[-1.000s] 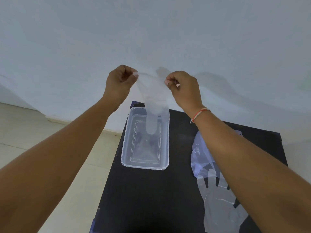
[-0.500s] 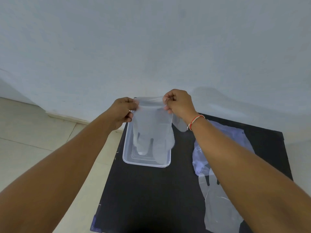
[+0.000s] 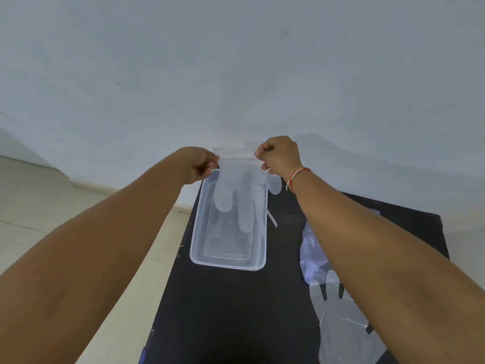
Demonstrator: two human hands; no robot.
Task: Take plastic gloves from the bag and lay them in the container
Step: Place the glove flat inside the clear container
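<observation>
Now the left hand (image 3: pixel 200 164) and the right hand (image 3: pixel 279 155) each pinch one corner of the glove (image 3: pixel 240 190) at its open end. It looks thin, floppy and very light, so the cuff corners seem the best place to hold. Both arms reach far out, hands level. The glove hangs over the far end of the clear container (image 3: pixel 228 262), on the black table (image 3: pixel 236 311).

surface: black table (image 3: pixel 236 311) | on it: clear container (image 3: pixel 228 262), far left; plastic bag (image 3: pixel 311 256) and flat glove (image 3: pixel 341 334), right
</observation>
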